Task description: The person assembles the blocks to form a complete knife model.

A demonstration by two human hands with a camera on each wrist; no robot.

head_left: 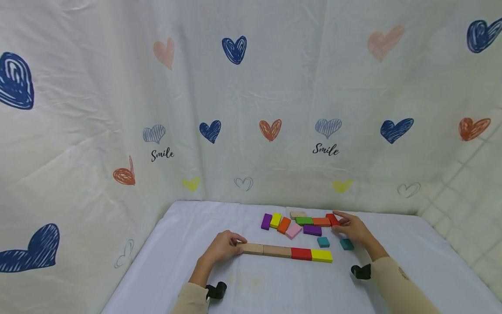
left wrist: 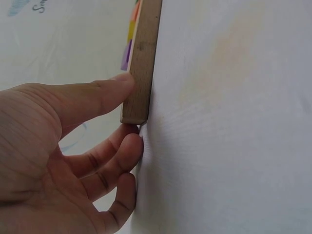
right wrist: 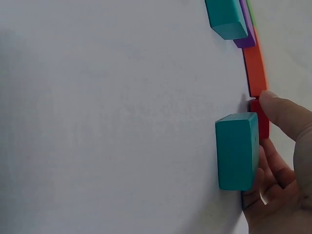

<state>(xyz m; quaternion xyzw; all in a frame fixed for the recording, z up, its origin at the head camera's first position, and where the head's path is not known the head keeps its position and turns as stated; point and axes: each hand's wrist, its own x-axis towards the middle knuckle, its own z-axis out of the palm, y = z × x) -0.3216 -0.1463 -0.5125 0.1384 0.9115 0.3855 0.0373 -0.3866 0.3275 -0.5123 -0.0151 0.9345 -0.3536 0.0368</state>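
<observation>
A straight row lies on the white-clothed table, running from a wooden block (head_left: pixel 251 248) at its left end through a second wooden block (head_left: pixel 277 251) and a red block (head_left: pixel 301 254) to a yellow block (head_left: pixel 322 256). My left hand (head_left: pixel 222 247) holds the row's left end, with the thumb against the wooden block (left wrist: pixel 143 58) and curled fingers at its end. Farther back on the right, my right hand (head_left: pixel 354 229) pinches another red block (right wrist: pixel 262 119) between thumb and fingers. This block touches or nearly touches an orange block (right wrist: pixel 254 68); a teal block (right wrist: pixel 236 153) partly hides it in the right wrist view.
Behind the row lie purple (head_left: pixel 266 221), yellow (head_left: pixel 276 220), orange (head_left: pixel 284 225), pink (head_left: pixel 293 230), green (head_left: pixel 303 220) and wooden (head_left: pixel 298 215) blocks, plus a second purple block (head_left: pixel 312 230). Another teal block (head_left: pixel 323 242) sits nearer the row. A heart-patterned curtain (head_left: pixel 251 100) hangs behind the table.
</observation>
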